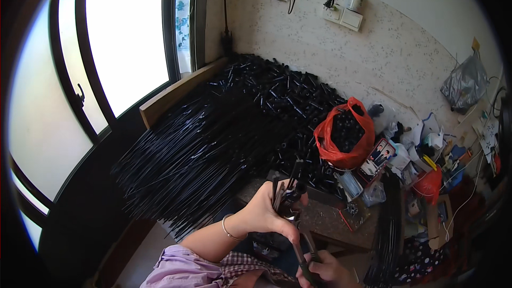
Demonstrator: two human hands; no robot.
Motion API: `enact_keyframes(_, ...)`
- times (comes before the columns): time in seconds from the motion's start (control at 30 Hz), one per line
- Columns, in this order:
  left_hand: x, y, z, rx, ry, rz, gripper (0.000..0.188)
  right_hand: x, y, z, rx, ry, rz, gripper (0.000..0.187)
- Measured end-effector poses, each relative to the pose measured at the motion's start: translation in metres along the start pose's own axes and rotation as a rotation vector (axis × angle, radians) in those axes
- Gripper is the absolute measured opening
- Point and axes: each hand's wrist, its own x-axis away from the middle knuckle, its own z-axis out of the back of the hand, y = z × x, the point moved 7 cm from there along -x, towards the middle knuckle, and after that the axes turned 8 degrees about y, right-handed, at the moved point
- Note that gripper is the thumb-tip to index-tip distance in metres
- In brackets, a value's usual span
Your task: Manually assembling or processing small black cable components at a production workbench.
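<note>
My left hand point(268, 210) is closed around a few small black parts point(289, 192). They look like short tubes and thin stems, and their exact kind is hard to make out. Below it, my right hand point(326, 270) grips the dark handles of a pair of pliers point(305, 252). The metal jaws of the pliers reach up to the black parts beside my left thumb. My left fingers partly hide where the jaws meet the parts. Just beyond my hands lies a large heap of short black tubes point(282, 93), with a spread of long thin black rods point(181, 154) to its left.
An open red plastic bag point(326, 146) of black pieces sits right of the heap. Farther right are cluttered packets and boxes point(421, 154) and another bundle of black rods point(385, 229). A wooden board point(181, 93) edges the heap at the window. A grey table edge point(341, 210) is near my hands.
</note>
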Motion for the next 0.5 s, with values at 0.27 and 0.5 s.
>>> enact_keyframes(0.27,-0.001,0.004,0.016,-0.29,0.114,-0.123,0.053,-0.005,-0.102,-0.001,1.138,0.647,0.948,0.035)
enact_keyframes(0.5,-0.001,-0.006,0.007,-0.078,0.009,0.014,0.045,-0.021,-0.036,-0.014,0.407,0.144,0.355,0.02)
